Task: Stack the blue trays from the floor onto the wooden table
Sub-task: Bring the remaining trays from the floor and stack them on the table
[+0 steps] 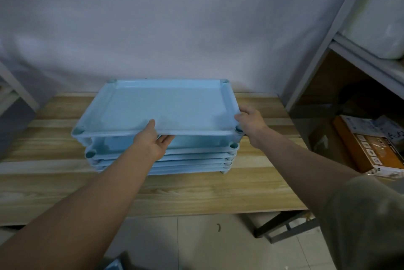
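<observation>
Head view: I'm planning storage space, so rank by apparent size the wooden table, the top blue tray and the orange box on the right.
1. wooden table, largest.
2. top blue tray, held by left hand and right hand.
3. orange box, smallest, though partly cut off by the frame edge.

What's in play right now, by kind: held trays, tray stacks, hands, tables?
Held blue tray: 1
Tray stack: 1 (layers too tight to count)
Hands: 2 (left hand, right hand)
Wooden table: 1
Total: 5
</observation>
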Action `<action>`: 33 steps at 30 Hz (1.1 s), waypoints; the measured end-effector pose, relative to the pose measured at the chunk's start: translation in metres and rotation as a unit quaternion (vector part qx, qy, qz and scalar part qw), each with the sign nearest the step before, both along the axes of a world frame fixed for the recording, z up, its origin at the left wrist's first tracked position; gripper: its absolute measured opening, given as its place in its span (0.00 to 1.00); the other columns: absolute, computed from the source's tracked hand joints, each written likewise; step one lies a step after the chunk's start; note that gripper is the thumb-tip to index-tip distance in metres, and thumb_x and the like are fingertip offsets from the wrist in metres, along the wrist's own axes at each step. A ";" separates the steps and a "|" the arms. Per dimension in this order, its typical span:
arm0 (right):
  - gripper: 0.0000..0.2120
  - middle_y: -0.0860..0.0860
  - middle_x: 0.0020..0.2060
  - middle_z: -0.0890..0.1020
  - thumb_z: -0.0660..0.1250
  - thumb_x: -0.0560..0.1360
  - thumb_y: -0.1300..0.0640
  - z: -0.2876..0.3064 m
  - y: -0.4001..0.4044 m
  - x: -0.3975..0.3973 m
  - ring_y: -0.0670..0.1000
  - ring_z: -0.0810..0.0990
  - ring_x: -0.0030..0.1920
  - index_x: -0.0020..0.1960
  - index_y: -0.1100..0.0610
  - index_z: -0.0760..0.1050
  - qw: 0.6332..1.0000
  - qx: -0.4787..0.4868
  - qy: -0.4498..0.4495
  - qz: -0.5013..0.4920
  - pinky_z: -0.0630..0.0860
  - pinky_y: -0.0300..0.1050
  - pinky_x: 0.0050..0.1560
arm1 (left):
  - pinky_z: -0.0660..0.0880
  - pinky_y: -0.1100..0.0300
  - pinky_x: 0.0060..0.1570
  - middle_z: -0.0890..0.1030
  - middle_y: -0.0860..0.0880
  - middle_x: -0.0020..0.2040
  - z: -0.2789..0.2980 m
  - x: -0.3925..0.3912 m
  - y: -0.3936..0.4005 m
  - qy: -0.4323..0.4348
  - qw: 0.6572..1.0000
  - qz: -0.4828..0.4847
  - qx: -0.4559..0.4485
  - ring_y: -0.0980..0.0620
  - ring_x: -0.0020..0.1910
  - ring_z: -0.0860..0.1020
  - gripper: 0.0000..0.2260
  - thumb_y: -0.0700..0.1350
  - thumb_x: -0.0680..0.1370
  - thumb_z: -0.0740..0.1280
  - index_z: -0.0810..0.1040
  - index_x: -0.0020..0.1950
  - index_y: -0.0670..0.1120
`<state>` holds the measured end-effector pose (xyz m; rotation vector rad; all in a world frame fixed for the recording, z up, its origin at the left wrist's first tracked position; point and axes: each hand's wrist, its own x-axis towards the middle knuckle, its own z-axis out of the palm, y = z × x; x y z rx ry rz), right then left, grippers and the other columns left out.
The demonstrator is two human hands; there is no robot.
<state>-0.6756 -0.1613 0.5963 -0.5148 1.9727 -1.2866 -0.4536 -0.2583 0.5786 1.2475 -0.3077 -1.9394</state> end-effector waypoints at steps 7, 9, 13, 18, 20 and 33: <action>0.22 0.53 0.53 0.78 0.61 0.78 0.66 -0.009 0.006 0.002 0.53 0.78 0.49 0.70 0.53 0.68 1.000 0.015 0.017 0.019 0.77 0.47 0.49 | 0.78 0.49 0.47 0.81 0.43 0.46 -0.008 0.006 0.011 -0.006 1.000 -0.002 0.014 0.46 0.41 0.81 0.15 0.47 0.80 0.66 0.75 0.65 0.43; 0.21 0.53 0.52 0.78 0.60 0.78 0.66 -0.010 0.008 0.003 0.53 0.77 0.49 0.70 0.53 0.68 1.000 0.015 0.018 0.019 0.77 0.47 0.50 | 0.78 0.50 0.47 0.81 0.44 0.47 -0.009 0.007 0.013 -0.012 1.000 -0.005 0.015 0.46 0.42 0.81 0.16 0.47 0.80 0.65 0.75 0.66 0.43; 0.23 0.54 0.57 0.78 0.61 0.78 0.67 -0.013 0.009 0.004 0.54 0.78 0.51 0.71 0.52 0.68 1.000 0.020 0.017 0.016 0.75 0.46 0.47 | 0.78 0.50 0.50 0.81 0.44 0.55 -0.010 0.007 0.017 -0.023 0.999 -0.007 0.026 0.46 0.48 0.80 0.16 0.46 0.80 0.66 0.74 0.66 0.42; 0.24 0.54 0.57 0.78 0.61 0.78 0.66 -0.013 0.008 0.004 0.52 0.77 0.51 0.72 0.51 0.68 0.999 0.022 0.012 0.021 0.73 0.44 0.45 | 0.78 0.51 0.50 0.81 0.44 0.53 -0.013 0.006 0.016 -0.031 0.999 -0.007 0.031 0.47 0.42 0.80 0.17 0.47 0.80 0.66 0.74 0.66 0.42; 0.24 0.53 0.56 0.78 0.61 0.79 0.66 -0.014 0.008 0.004 0.52 0.77 0.50 0.72 0.51 0.67 1.000 0.018 0.012 0.020 0.73 0.44 0.46 | 0.78 0.50 0.51 0.80 0.44 0.56 -0.013 0.006 0.016 -0.034 0.999 -0.005 0.030 0.47 0.44 0.80 0.17 0.47 0.80 0.66 0.74 0.67 0.43; 0.22 0.44 0.41 0.77 0.59 0.80 0.65 -0.014 0.009 0.011 0.44 0.76 0.40 0.72 0.53 0.68 0.999 -0.028 0.018 -0.013 0.75 0.38 0.38 | 0.79 0.53 0.50 0.81 0.44 0.45 -0.014 0.005 0.019 -0.018 1.000 0.007 0.023 0.48 0.42 0.81 0.15 0.46 0.79 0.66 0.76 0.65 0.44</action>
